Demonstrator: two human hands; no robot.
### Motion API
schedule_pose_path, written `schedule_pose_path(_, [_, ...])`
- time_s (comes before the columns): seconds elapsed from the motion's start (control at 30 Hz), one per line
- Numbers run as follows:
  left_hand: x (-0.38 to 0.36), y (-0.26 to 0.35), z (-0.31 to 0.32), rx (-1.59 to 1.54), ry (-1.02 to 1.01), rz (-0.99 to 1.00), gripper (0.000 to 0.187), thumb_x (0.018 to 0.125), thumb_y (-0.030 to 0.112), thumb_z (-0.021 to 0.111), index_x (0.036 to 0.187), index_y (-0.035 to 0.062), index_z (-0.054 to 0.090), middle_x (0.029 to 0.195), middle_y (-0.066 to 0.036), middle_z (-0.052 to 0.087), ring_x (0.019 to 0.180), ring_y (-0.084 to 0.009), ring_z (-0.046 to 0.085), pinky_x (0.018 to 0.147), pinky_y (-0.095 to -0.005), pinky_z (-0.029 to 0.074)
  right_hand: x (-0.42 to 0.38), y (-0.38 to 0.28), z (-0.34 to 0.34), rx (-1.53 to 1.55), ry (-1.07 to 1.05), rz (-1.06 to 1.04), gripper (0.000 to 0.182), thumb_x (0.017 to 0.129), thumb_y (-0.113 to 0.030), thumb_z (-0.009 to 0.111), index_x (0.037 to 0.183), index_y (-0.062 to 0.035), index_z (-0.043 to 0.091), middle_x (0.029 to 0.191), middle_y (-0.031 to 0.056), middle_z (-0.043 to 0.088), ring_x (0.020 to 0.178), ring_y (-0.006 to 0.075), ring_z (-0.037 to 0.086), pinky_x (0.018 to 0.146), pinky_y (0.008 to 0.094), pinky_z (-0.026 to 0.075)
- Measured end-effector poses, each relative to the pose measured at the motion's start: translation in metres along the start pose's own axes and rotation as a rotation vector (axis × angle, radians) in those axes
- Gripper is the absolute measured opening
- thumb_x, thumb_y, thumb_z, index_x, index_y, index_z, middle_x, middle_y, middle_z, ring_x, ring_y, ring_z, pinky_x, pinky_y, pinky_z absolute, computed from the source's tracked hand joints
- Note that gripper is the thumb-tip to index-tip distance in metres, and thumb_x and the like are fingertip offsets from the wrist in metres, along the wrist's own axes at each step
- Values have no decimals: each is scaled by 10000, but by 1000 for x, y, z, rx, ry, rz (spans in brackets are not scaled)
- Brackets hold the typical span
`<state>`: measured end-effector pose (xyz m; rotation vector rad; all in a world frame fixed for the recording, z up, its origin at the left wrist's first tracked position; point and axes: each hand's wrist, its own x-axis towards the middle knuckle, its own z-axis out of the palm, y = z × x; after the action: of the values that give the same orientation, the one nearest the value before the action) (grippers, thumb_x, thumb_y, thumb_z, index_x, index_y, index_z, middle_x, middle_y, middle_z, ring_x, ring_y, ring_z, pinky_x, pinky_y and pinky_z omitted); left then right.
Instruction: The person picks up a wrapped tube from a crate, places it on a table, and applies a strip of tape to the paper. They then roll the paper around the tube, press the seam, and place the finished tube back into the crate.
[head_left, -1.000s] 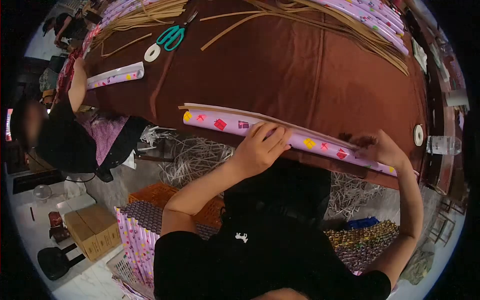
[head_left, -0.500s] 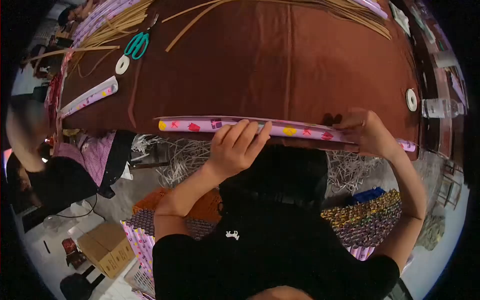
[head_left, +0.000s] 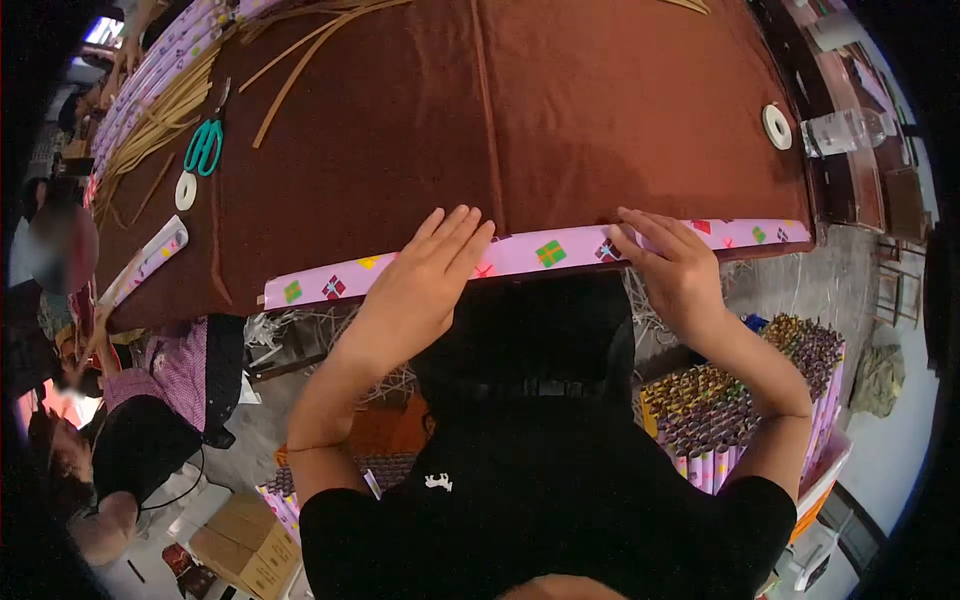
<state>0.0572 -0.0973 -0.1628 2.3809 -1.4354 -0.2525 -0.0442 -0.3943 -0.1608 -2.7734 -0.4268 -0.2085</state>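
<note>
A long pink printed paper tube (head_left: 551, 254) with gift-box pictures lies along the front edge of the brown-covered table (head_left: 610, 130). My left hand (head_left: 425, 275) rests on it left of the middle, fingers stretched out past its far side. Flat on the right half lies my right hand (head_left: 682, 265), its fingers extended over the paper. Both palms hide parts of the tube, and neither hand is wrapped round it.
Teal-handled scissors (head_left: 204, 146), a white tape roll (head_left: 186, 191) and a shorter rolled paper piece (head_left: 148, 258) lie at left. Brown strips (head_left: 165, 125) are beyond. Another tape roll (head_left: 777, 127) and a plastic bottle (head_left: 845, 132) are at right. Bundled tubes (head_left: 735, 425) stand below.
The tube has turned to show different prints, and its left end has shifted left and nearer. Both hands have gone from curled fingers to flat; my right hand has moved left. The view has shifted.
</note>
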Motion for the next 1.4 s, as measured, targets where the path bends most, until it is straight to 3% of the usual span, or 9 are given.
schedule_pose_path(0.1, [-3, 3, -1, 26, 14, -36, 652, 732, -116, 536, 1374, -51, 440, 1411, -241, 450, 1350, -367, 403, 1157, -477, 281, -7, -5, 9, -106, 60, -39, 521, 728, 8, 556, 1231, -98, 637, 1275, 129, 605, 1179, 305, 583, 1019, 446, 453])
schedule_pose_path(0.33, [-2, 1, 3, 75, 7, -40, 683, 743, -113, 534, 1408, -43, 399, 1426, -258, 422, 1364, -398, 372, 1153, -499, 277, -12, -8, 34, -117, 224, 17, 507, 766, 15, 547, 1245, -127, 633, 1301, 114, 588, 1225, 321, 542, 1081, 502, 375])
schedule_pose_path(0.93, [5, 7, -2, 127, -85, -62, 646, 807, -44, 516, 1433, -39, 359, 1482, -210, 375, 1415, -346, 312, 1171, -540, 194, -21, 1, 41, -132, 214, -45, 531, 808, -70, 569, 1328, -179, 561, 1362, 93, 524, 1307, 339, 448, 1109, 566, 307])
schedule_pose_path(1.0, [7, 15, -1, 281, -65, -87, 644, 825, 19, 549, 1438, -32, 357, 1481, -209, 379, 1412, -353, 313, 1165, -573, 173, -21, 1, 41, -146, 216, -47, 527, 809, -71, 569, 1324, -183, 566, 1363, 93, 523, 1308, 336, 448, 1112, 568, 301])
schedule_pose_path(1.1, [22, 38, -11, 44, 30, -91, 654, 865, 212, 589, 1434, -26, 374, 1472, -202, 402, 1393, -382, 334, 1146, -579, 185, -19, 0, 43, -159, 234, -44, 510, 813, -74, 570, 1310, -187, 583, 1367, 89, 522, 1310, 328, 448, 1121, 573, 287])
schedule_pose_path(1.13, [28, 43, -3, 77, 41, -105, 564, 960, 198, 471, 1468, -6, 335, 1500, -193, 377, 1430, -369, 278, 1174, -547, 128, -19, 1, 43, -151, 233, -43, 503, 803, -72, 592, 1295, -178, 596, 1372, 91, 527, 1307, 326, 460, 1115, 574, 293])
schedule_pose_path(1.2, [46, 60, 16, 40, 142, -141, 544, 977, 214, 453, 1457, -22, 352, 1481, -205, 402, 1424, -375, 289, 1167, -549, 139, -19, 1, 41, -156, 231, -34, 496, 794, -70, 614, 1281, -169, 609, 1377, 93, 532, 1305, 324, 472, 1109, 574, 298])
schedule_pose_path(1.23, [57, 68, 29, 63, 244, -167, 541, 945, 274, 530, 1375, -47, 457, 1411, -203, 481, 1359, -384, 386, 1134, -568, 206, -19, 0, 40, -134, 226, -33, 490, 797, -77, 611, 1280, -163, 608, 1377, 96, 532, 1310, 327, 465, 1109, 577, 295])
schedule_pose_path(1.4, [91, 84, 58, 217, 348, -277, 493, 981, 272, 462, 1353, -50, 485, 1400, -204, 494, 1362, -371, 388, 1133, -571, 205, -24, 4, 41, -103, 231, -75, 402, 795, -158, 603, 1192, -96, 629, 1367, 137, 524, 1303, 386, 445, 1104, 625, 277])
